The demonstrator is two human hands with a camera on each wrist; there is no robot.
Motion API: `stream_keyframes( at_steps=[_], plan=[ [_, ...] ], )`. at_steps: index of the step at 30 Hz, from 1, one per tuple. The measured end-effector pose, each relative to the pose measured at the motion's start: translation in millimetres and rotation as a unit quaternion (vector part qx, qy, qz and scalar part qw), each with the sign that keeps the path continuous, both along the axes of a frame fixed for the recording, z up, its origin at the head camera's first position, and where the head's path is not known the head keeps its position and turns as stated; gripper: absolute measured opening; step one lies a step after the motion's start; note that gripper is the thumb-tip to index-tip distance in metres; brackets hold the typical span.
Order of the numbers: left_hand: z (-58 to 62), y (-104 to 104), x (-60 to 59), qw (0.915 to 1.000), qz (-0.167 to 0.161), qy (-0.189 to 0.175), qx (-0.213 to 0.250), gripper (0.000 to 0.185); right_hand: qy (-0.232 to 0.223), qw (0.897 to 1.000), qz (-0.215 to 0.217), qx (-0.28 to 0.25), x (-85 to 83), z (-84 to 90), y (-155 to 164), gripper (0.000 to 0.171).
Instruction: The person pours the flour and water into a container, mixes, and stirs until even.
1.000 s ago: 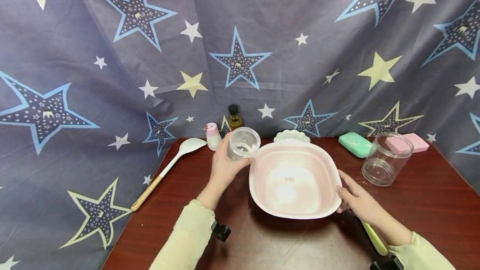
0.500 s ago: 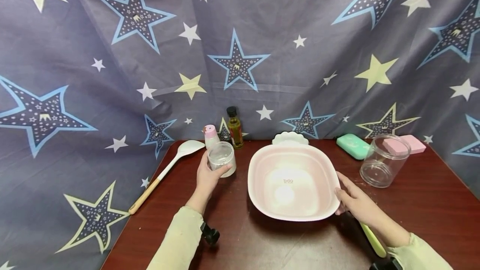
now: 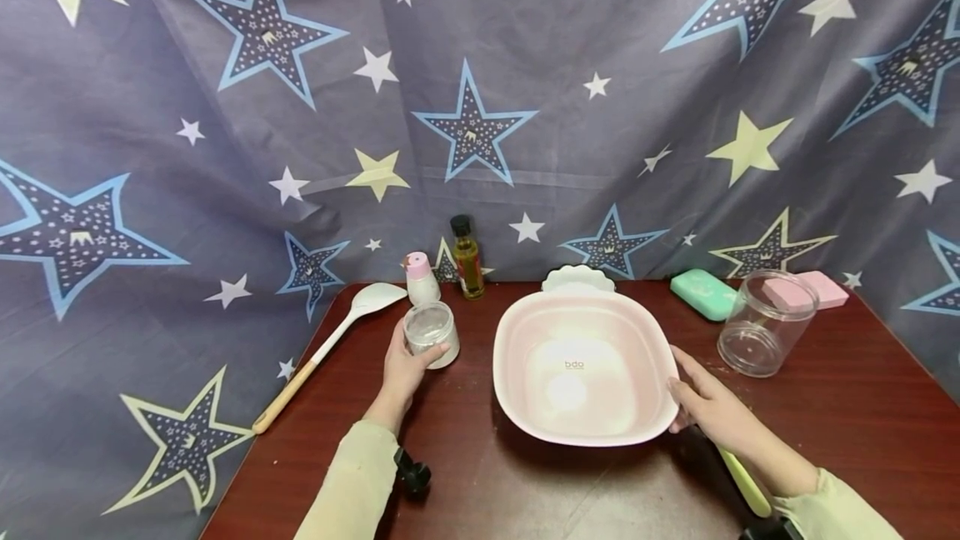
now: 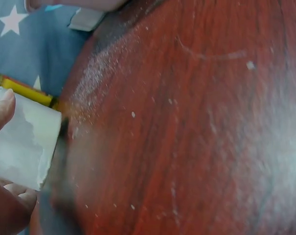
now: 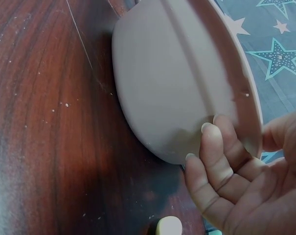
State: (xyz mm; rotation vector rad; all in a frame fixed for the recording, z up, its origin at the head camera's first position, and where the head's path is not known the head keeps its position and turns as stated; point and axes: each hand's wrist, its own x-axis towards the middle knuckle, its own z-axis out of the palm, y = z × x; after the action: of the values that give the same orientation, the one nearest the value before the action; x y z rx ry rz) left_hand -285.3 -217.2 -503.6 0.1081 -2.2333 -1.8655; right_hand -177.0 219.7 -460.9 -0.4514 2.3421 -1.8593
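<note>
My left hand point(image 3: 403, 369) grips a small clear jar point(image 3: 431, 332) from its left side, the thumb across its front. In the left wrist view this jar point(image 4: 23, 139) looks whitish, with fingers round it; whether its base touches the table is hard to tell. On the other side, my right hand point(image 3: 711, 408) holds the right rim of a pale pink basin point(image 3: 592, 415), thumb at the rim. The right wrist view shows curled fingers against the outer wall of the basin point(image 5: 157, 83). The basin's inside faces up toward me and shows a small printed mark.
A pink-capped shaker point(image 3: 422, 277) and an oil bottle point(image 3: 469, 265) stand behind the jar. Left lies a long-handled white ladle point(image 3: 375, 298). A clear canister point(image 3: 761, 332) stands right, by green point(image 3: 703, 293) and pink boxes point(image 3: 825, 288). A green handle point(image 3: 744, 482) lies near my right forearm.
My left hand has carried the jar left, down and away from the basin's left edge, uncovering the oil bottle. My right hand and the basin have stayed in place.
</note>
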Motion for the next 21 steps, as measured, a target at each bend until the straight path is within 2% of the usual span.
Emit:
stream_keyframes(
  at_steps=[4,7,10,12,15,17,21],
  plan=[
    [-4.9,-4,1.8,0.9998,-0.009,0.002,0.019,0.091,-0.005,1.0,-0.003,0.005,0.8,1.3,-1,0.053],
    [-5.8,-6,1.7,0.9997,-0.015,0.0,0.017,0.091,-0.008,1.0,-0.009,0.007,0.5,1.3,-1,0.053],
    [-4.7,-7,2.6,0.9995,-0.011,-0.012,-0.027,0.091,-0.007,1.0,-0.011,0.007,0.3,0.7,-1,0.053],
    [-1.8,-6,6.3,0.9965,-0.002,-0.026,-0.079,0.095,-0.006,1.0,-0.01,0.008,0.2,0.3,-1,0.053],
    [4.0,-4,14.4,0.9862,0.019,-0.042,-0.159,0.102,-0.005,1.0,-0.01,0.006,0.3,0.1,0,0.053],
    [9.5,-2,21.6,0.9773,0.042,-0.039,-0.204,0.102,-0.004,1.0,-0.01,0.006,0.5,0.5,0,0.053],
    [22.0,5,36.5,0.9582,0.118,0.001,-0.26,0.09,-0.007,1.0,-0.011,0.002,1.0,1.1,-1,0.052]
  ],
)
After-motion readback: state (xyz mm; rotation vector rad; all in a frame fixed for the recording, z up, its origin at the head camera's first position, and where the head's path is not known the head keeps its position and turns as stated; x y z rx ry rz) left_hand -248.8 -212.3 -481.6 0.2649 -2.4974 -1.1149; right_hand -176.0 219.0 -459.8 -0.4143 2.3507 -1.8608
